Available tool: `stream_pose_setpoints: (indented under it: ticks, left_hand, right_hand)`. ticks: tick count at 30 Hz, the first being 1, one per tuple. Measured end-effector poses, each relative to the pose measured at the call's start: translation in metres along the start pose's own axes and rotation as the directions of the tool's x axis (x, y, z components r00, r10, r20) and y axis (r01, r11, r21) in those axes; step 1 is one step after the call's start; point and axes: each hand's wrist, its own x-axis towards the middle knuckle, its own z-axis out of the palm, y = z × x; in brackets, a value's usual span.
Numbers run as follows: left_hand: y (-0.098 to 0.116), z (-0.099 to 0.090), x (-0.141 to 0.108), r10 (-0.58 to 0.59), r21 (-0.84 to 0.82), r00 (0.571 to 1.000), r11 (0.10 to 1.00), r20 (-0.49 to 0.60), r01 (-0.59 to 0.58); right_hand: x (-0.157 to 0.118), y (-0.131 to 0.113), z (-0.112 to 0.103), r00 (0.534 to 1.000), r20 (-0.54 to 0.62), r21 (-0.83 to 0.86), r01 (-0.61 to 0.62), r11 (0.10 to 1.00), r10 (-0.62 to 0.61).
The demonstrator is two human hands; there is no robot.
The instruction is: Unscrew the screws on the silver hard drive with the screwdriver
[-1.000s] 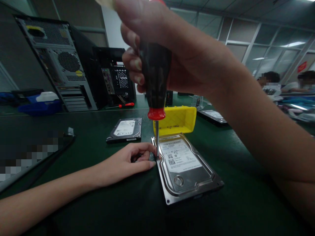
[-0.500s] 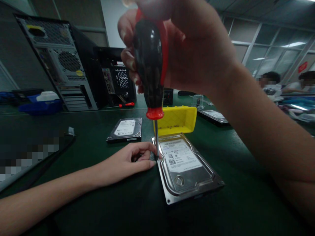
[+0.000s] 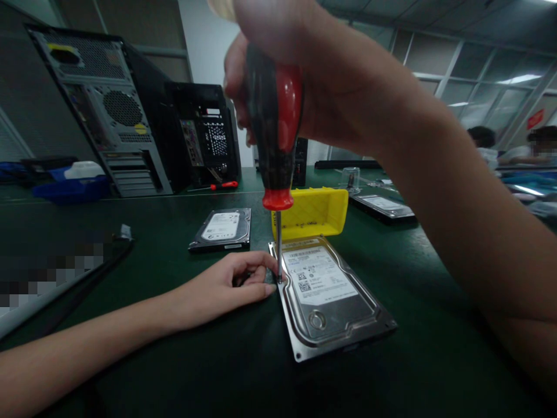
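The right hand [image 3: 300, 43] is wrapped around the handle of a black-and-red screwdriver [image 3: 272, 151], while the left hand [image 3: 226, 287] lies lower, its index fingertip and thumb tip at the left edge of a hard disk drive [image 3: 333, 313], right beside the screwdriver's shaft. Whether those fingers pinch the drive or merely lean against it is hard to tell from this angle.

The dark green table [image 3: 195, 377] carries all of this. At its far left stands a desktop computer tower [image 3: 117, 116], its rear panel showing a round fan grille and slot covers. Just right of it is a black computer case [image 3: 209, 133] with its inside exposed. Left of the tower sits a blue plastic tray [image 3: 72, 190] with a white object in it. A yellow plastic bin [image 3: 322, 200] rests just behind the near drive, its hollow side toward the viewer.

That drive lies flat in front of the bin, white label up, with the near-upright screwdriver's tip on its left edge. A second hard drive [image 3: 221, 227] lies behind the left hand; a third hard drive [image 3: 383, 206] is partly covered by the right forearm. A red-handled screwdriver [image 3: 225, 186] lies before the black case, and a clear cup [image 3: 350, 179] stands behind the bin.
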Motion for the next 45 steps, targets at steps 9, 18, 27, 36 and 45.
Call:
stream_pose_setpoints:
  ticks: [9, 18, 27, 36, 45]
  left_hand:
    - [-0.002, 0.000, 0.000, -0.003, -0.014, 1.000, 1.000, -0.003, 0.003]
    - [-0.002, 0.001, 0.001, 0.000, -0.031, 1.000, 1.000, -0.011, 0.000]
    - [0.000, 0.002, 0.001, -0.013, -0.007, 1.000, 1.000, -0.015, 0.013]
    - [0.001, 0.001, 0.000, -0.006, -0.002, 1.000, 1.000, -0.010, 0.006]
    - [-0.003, 0.001, 0.001, -0.006, 0.001, 1.000, 1.000, -0.018, 0.006]
  right_hand:
    - [-0.001, -0.009, -0.003, 0.996, -0.034, -0.326, 0.073, 0.943, -0.088]
    - [-0.009, -0.014, -0.011, 0.998, 0.065, -0.266, 0.025, 0.964, -0.008]
    - [-0.008, -0.019, -0.014, 0.994, 0.100, -0.249, -0.016, 0.968, 0.042]
    - [-0.007, -0.018, -0.013, 0.997, 0.056, -0.400, 0.072, 0.914, -0.054]
    - [-0.008, -0.017, -0.013, 0.993, 0.042, -0.400, 0.114, 0.909, -0.106]
